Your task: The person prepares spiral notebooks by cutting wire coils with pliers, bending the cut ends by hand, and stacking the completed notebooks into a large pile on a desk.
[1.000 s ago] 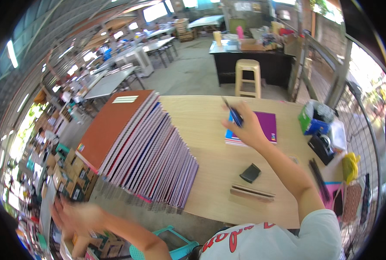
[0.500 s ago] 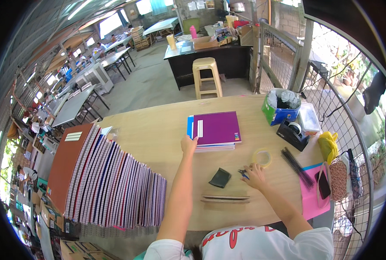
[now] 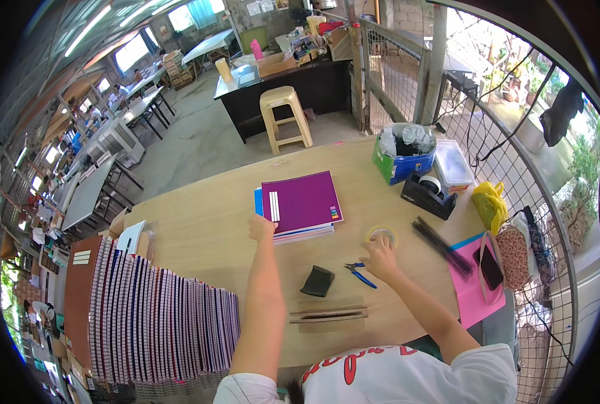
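Note:
My left hand reaches out over the wooden table, its fingers closed on the near left corner of a purple spiral notebook. That notebook tops a small stack with a blue one under it. My right hand lies further right, fingers curled on the near rim of a pale tape roll. Blue-handled pliers lie just left of that hand. A small black object and a pair of thin wooden strips sit between my forearms.
A long row of spiral notebooks fills the table's left. To the right are black binding combs, a pink sheet with a phone, a tape dispenser, a blue-green basket and a clear box. A stool stands beyond.
My right hand has shifted from beside the pliers up to the tape roll. My left hand stays at the purple notebook's corner. The view has tilted slightly.

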Demonstrator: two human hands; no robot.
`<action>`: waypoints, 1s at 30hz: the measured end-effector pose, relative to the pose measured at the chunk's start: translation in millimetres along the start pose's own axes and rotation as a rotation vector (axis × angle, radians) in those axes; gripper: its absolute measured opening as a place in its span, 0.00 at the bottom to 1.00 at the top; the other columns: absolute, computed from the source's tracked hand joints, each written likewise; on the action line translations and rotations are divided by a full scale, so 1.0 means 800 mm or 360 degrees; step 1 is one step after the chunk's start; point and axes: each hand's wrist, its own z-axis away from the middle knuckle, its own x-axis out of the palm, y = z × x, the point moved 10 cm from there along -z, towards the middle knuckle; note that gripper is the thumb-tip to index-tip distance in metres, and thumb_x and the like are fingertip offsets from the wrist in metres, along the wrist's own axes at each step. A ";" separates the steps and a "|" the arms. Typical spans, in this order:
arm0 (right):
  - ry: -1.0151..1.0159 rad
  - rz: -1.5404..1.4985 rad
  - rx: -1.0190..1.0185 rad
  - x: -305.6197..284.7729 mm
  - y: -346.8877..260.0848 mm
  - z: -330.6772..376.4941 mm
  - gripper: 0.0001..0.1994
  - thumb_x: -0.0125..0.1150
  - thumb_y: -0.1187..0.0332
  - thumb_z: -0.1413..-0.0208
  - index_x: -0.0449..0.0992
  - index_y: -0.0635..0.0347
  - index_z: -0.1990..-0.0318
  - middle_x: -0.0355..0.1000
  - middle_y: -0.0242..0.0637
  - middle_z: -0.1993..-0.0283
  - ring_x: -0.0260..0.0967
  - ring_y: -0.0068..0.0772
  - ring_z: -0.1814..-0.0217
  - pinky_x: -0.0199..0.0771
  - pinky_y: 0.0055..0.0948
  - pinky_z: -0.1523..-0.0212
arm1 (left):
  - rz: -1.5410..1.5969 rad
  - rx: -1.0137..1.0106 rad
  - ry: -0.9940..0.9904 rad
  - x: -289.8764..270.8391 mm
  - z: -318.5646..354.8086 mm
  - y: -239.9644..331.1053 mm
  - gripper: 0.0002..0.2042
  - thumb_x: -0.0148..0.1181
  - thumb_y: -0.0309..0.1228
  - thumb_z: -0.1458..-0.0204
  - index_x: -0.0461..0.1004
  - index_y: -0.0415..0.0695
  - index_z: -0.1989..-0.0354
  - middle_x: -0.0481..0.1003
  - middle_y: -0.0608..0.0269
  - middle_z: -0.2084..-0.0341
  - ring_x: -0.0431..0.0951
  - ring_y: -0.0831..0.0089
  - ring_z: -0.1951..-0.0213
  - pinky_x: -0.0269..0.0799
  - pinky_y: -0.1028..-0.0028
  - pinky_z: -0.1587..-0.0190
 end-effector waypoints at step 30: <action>-0.0119 -0.1551 -0.0085 -0.030 -0.161 0.034 0.10 0.61 0.80 0.42 0.71 0.65 0.54 0.73 0.44 0.70 0.71 0.31 0.69 0.71 0.29 0.67 | 0.1691 0.0414 -0.0150 -0.067 0.266 -0.242 0.31 0.65 0.14 0.52 0.60 0.37 0.38 0.71 0.56 0.48 0.74 0.66 0.48 0.68 0.70 0.43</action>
